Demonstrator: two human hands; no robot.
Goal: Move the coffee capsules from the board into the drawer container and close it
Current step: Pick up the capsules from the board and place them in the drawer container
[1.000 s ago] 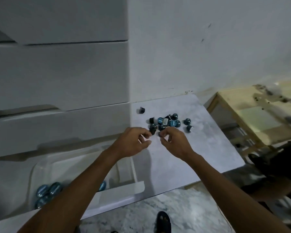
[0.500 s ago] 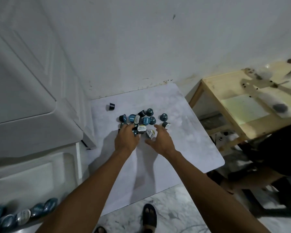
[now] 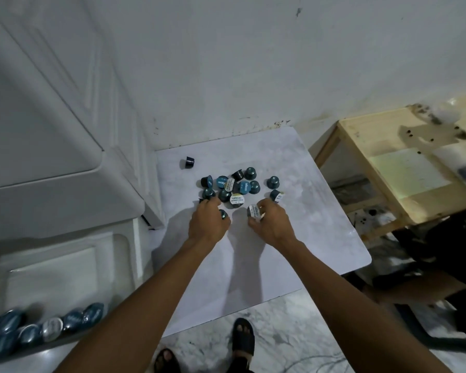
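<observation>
We're at the capsules (image 3: 237, 187), clustered mid-frame on the board (image 3: 315, 230). Our left hand (image 3: 207, 224) curls round a capsule (image 3: 223, 213), and our right hand (image 3: 272, 226) pinches a white-lidded capsule (image 3: 254, 212). The drawer (image 3: 65, 265), lower left, sits open and holds more.

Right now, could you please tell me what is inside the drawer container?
Bunched along its near edge lie blue coffee capsules and one white-lidded capsule. The left forearm covers the near right corner of the drawer container, so anything there is hidden.
</observation>
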